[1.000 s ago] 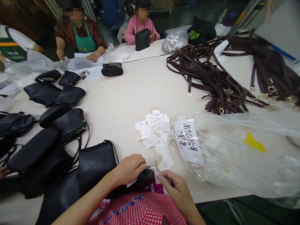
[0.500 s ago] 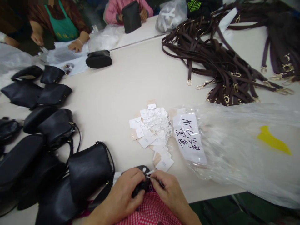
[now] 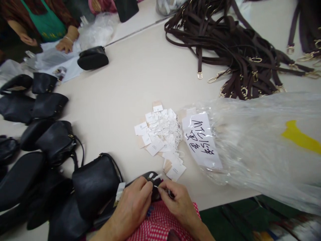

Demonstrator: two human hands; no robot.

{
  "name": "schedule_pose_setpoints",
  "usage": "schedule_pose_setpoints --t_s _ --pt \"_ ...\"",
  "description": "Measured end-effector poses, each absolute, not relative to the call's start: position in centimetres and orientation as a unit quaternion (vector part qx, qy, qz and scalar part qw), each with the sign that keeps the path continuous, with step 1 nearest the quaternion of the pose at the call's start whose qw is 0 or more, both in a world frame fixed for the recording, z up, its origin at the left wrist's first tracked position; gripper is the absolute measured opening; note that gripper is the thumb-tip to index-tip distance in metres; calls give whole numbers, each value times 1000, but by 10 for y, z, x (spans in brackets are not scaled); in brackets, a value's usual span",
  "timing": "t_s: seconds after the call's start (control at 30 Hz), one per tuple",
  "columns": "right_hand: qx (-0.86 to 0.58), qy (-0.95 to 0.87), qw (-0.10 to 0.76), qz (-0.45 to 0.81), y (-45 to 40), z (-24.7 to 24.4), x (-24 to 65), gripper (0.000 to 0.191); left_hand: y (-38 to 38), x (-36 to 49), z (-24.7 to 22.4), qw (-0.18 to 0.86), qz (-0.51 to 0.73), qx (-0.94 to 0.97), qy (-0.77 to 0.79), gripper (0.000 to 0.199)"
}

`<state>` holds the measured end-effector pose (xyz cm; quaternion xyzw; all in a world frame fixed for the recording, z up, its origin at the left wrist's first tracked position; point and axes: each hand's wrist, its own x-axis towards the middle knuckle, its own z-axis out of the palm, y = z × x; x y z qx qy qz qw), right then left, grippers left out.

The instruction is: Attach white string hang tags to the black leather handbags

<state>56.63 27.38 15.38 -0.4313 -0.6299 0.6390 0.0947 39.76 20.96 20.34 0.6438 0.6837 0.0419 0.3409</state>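
At the table's front edge my left hand [image 3: 134, 204] is closed on a small black bag [image 3: 142, 176], which lies mostly hidden under my hands. My right hand [image 3: 177, 199] is closed in a pinch on a thin white string [image 3: 155, 186] beside the bag's edge. White plastic bits of the string show just above the fingertips. A white tag [image 3: 120, 190] sticks out to the left of my left hand. Beyond my hands lies a loose heap of white and tan hang tags [image 3: 160, 130] with tangled white strings.
Black bags [image 3: 95, 184] crowd the left side. Dark brown straps [image 3: 220, 43] with gold clasps are piled at the back right. A clear plastic bag [image 3: 255, 144] with a handwritten label lies at the right. Across the table, a co-worker's hand [image 3: 65, 44] rests on plastic.
The view has shifted, so the table's far side sits higher in the picture. My hands stay together at the black bag, with the right fingertips slightly lower and the string still pinched.
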Motion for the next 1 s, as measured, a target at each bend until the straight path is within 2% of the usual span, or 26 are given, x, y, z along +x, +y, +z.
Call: schedule_pose_setpoints --t_s 0.53,0.67,0.8,0.93,1.0 --pt "-417 -677 75 602 273 157 551 19 205 390 203 385 136 613 677 17" --pt "-406 -697 69 587 273 157 549 18 207 391 206 419 140 590 676 17" --pt "-389 -714 54 579 273 157 551 15 212 387 216 483 171 530 676 8" --pt "-373 -733 23 569 274 158 555 15 221 377 219 567 183 410 691 27" --pt "-365 -744 11 560 275 159 556 16 226 375 218 593 169 382 688 29"
